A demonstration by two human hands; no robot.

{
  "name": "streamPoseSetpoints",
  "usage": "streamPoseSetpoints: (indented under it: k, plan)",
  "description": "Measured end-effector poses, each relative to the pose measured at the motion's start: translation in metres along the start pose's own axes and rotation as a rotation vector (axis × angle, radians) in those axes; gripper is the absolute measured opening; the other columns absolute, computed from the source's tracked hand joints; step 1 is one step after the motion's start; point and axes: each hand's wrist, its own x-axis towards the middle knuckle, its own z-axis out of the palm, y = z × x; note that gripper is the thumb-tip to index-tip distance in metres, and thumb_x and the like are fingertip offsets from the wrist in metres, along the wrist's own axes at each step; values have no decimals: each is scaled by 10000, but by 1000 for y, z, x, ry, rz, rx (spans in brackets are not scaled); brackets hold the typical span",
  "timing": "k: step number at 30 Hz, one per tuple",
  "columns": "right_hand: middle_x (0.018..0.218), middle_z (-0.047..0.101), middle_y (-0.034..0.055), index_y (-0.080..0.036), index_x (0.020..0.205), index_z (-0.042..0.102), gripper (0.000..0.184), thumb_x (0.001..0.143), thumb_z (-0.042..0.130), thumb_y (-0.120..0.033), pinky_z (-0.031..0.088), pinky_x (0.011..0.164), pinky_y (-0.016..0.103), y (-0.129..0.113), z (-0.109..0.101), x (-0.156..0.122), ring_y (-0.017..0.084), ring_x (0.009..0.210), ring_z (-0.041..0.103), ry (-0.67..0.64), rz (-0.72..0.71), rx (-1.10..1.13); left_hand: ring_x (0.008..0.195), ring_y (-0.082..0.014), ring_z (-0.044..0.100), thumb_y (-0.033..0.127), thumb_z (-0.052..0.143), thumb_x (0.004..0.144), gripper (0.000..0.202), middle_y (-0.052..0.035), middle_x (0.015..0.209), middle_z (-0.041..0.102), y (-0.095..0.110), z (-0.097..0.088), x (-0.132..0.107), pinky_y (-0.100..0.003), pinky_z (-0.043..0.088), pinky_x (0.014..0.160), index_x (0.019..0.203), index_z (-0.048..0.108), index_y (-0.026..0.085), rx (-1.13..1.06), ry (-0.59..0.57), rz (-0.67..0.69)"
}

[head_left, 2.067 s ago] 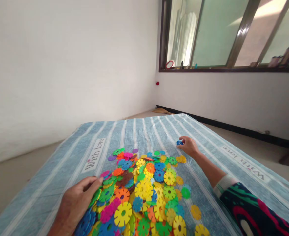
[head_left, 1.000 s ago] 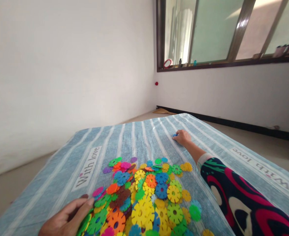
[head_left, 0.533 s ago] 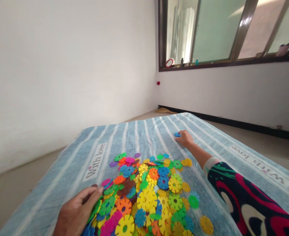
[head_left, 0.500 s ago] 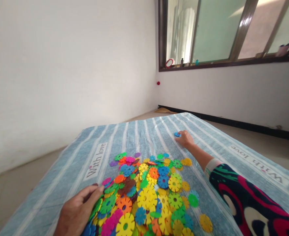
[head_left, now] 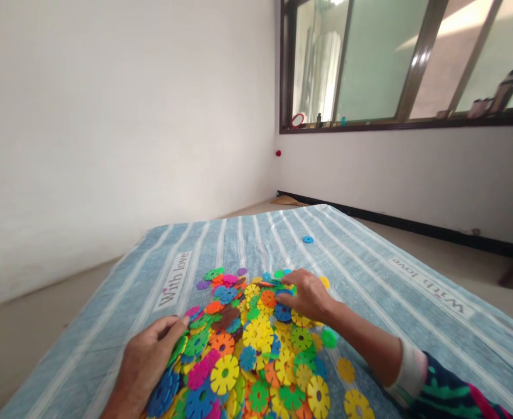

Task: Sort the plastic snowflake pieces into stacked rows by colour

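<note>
A heap of colourful flower-shaped plastic discs (head_left: 258, 334) with notched rims lies on the blue striped cloth. My left hand (head_left: 145, 358) rests against the heap's left edge, thumb and index fingertips brought together; what is between them, if anything, is hidden. Over the heap's far right side, my right hand (head_left: 308, 295) reaches in with thumb and fingers apart. Its thumb touches a dark blue disc (head_left: 282, 313), and its fingertips are among green and blue discs. A single blue disc (head_left: 308, 239) lies flat on the cloth, farther back and apart from the heap.
The striped cloth (head_left: 120, 326) bears "With love" lettering at both sides. A white wall (head_left: 129, 116) stands on the left. Beyond the far right edge is a window (head_left: 378, 64) with a red-rimmed mirror (head_left: 297, 120) and bottles on its sill.
My right hand has let go of the blue disc at the back and come toward me onto the heap. My left hand stays at the heap's left edge. The view has shifted slightly.
</note>
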Motion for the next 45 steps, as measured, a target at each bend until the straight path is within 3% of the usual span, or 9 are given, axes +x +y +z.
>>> streamPoseSetpoints:
  k: [7,12,20,27,31,38,45]
  plan:
    - [1050,681,107,-188,1095,661,349,787,634,-349,433,835,332,-21,3,0,256,995,605,-126,69,-108,684,-220,669,530,561,603,339,19,649,723,-1,0,1,-241,497,619,632,702,223,-5,5,35]
    - [1119,668,100,-200,1149,655,442,720,684,-305,433,870,345,-15,6,3,271,1049,592,-135,122,16,661,-207,669,510,546,648,331,22,643,724,0,-2,0,-230,501,626,644,709,221,21,-7,48]
    - [1015,664,67,-190,1124,672,563,576,782,-262,451,800,322,-3,6,10,236,923,608,-149,106,208,722,-208,682,497,550,672,323,32,693,735,-2,0,3,-219,502,648,678,724,226,59,5,20]
    - [972,669,54,-194,1040,696,467,588,793,-259,446,768,308,-1,4,10,228,895,607,-156,69,208,750,-222,691,509,590,655,320,59,653,725,3,-3,1,-215,488,570,731,726,229,49,-42,-73]
    - [962,668,42,-193,1021,691,473,565,808,-239,453,739,282,3,6,11,207,866,616,-161,70,251,738,-236,693,547,599,619,338,64,660,731,-2,-4,6,-228,476,504,717,735,253,71,-7,-111]
    - [987,682,51,-216,950,716,416,569,825,-343,449,827,332,5,4,12,250,943,611,-160,5,161,680,-211,678,564,610,616,316,83,643,719,-18,2,17,-222,462,483,640,728,271,97,68,-59]
    - [945,681,9,-242,927,725,374,571,822,-302,448,780,289,4,3,12,217,908,610,-183,8,201,595,-190,665,564,622,644,301,86,564,692,-31,6,22,-222,497,502,623,734,284,132,134,10]
